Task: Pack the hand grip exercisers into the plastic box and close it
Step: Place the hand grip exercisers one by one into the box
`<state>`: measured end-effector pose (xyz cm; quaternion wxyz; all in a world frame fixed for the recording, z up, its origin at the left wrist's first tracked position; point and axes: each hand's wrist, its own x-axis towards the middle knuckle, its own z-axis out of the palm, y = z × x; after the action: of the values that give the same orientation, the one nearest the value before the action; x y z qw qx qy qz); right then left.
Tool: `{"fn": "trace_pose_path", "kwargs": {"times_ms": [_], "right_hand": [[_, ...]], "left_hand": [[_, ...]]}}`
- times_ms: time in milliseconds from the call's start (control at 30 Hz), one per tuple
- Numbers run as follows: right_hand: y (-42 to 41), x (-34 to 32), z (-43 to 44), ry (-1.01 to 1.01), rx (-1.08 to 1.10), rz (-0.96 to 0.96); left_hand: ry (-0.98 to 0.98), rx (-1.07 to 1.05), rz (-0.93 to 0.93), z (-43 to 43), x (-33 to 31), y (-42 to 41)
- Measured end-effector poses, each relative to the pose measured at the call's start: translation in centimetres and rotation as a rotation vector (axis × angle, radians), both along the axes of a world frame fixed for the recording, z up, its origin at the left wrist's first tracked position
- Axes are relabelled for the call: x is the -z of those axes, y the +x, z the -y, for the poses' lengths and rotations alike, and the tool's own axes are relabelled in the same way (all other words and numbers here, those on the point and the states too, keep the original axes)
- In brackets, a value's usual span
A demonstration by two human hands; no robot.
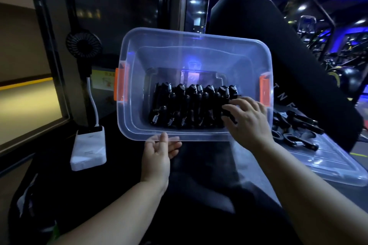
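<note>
A clear plastic box [129, 117] with orange side latches [119, 85] stands open and tilted toward me. Several black hand grip exercisers [189, 105] with metal springs lie packed in rows on its bottom. My right hand [249, 123] reaches over the near right rim and grips one black exerciser at the right end of the rows. My left hand [159, 153] holds the box's near rim from below, fingers touching the edge. The clear lid [328, 167] lies flat to the right, with a few loose exercisers [294, 129] on it.
A white power bank [88, 149] lies at left, cabled to a small black fan [83, 42] behind it. A black padded gym seat back [258, 32] rises behind the box. Crumpled plastic [25, 197] lies at lower left. Gym machines show at far right.
</note>
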<state>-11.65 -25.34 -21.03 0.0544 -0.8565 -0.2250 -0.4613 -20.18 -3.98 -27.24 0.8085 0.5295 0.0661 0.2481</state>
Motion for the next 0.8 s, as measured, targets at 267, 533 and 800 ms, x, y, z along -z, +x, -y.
{"fn": "trace_pose_path", "kwargs": {"times_ms": [267,533,800], "right_hand": [[-0.4,3.9,6.2,0.366,0.111,0.023],[0.5,4.5,9.7,0.524,0.429,-0.545],[1.3,4.9,9.5,0.298,0.571,-0.78]], "left_hand": [[-0.1,0.021,-0.057,0.7,-1.5,-0.4],[-0.227,-0.022,0.006,2.5,-2.2,0.1],[-0.216,-0.012,0.025,3.1,-1.1,0.2]]}}
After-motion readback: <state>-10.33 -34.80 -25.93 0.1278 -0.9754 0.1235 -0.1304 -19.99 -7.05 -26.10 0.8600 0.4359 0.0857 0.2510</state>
